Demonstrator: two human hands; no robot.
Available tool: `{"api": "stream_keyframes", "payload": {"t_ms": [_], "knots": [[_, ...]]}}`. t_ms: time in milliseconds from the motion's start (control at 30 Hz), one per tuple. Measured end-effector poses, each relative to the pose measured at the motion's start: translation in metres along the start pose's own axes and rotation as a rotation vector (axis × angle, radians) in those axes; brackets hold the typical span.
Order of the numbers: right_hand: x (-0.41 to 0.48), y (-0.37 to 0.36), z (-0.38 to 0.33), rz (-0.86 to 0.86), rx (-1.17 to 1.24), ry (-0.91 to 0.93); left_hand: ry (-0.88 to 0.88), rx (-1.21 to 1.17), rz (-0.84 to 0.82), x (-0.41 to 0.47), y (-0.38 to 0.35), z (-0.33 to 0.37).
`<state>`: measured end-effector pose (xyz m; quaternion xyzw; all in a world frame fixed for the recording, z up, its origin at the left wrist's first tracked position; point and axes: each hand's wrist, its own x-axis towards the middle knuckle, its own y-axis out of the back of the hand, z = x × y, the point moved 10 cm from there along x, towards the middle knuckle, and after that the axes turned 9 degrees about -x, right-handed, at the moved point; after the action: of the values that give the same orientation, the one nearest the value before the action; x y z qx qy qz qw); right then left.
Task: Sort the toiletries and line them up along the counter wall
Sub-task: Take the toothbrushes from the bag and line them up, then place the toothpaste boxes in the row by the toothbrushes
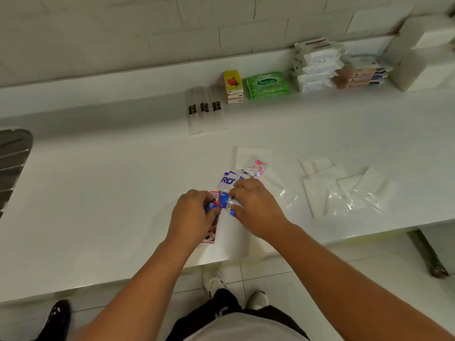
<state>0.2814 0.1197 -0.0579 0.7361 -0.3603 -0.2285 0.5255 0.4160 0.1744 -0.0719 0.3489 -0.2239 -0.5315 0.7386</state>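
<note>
Near the front of the white counter [98,193], my left hand [194,215] and my right hand [256,205] both grip a bunch of small blue, red and white sachets [225,201]. More sachets [230,179] fan out just beyond my fingers, beside a pink-printed packet [257,167]. Along the wall stand three clear sleeves with black bands [205,112], a yellow and red stack of small packs [233,86], a green Sanicare wipes pack [268,84], white wipe packs [317,67] and a brown and blue stack [362,75].
Clear bags with white folded contents [344,190] lie on the right of the counter. White boxes [423,52] stand at the far right by the wall. A metal sink drainer [12,158] is at the left edge. A dark shoe [57,316] is on the floor.
</note>
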Motion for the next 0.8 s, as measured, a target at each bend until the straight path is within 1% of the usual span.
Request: {"api": "stream_keyframes", "payload": {"t_ms": [100,200,367,467,633,733,800], "knots": [[-0.017,-0.003,-0.012,0.024,0.03,0.025,0.055,0.055,0.022,-0.021,-0.003,-0.013],[-0.03,-0.015,-0.026,-0.042,0.042,0.04,0.103,0.088,0.048,-0.036,-0.003,-0.019],[-0.041,-0.038,-0.033,-0.172,-0.015,0.013,0.16,0.119,0.061,-0.047,-0.001,-0.018],[-0.042,-0.044,-0.031,-0.196,-0.039,-0.018,0.193,0.153,0.05,-0.045,0.006,-0.018],[-0.03,-0.041,-0.036,-0.189,-0.042,-0.095,0.196,0.134,0.143,-0.038,0.029,-0.029],[-0.019,-0.043,-0.037,-0.246,-0.101,-0.186,0.208,0.067,0.193,-0.033,0.043,-0.039],[-0.009,-0.048,-0.038,-0.318,-0.133,-0.235,0.209,0.029,0.211,-0.028,0.051,-0.046]]}}
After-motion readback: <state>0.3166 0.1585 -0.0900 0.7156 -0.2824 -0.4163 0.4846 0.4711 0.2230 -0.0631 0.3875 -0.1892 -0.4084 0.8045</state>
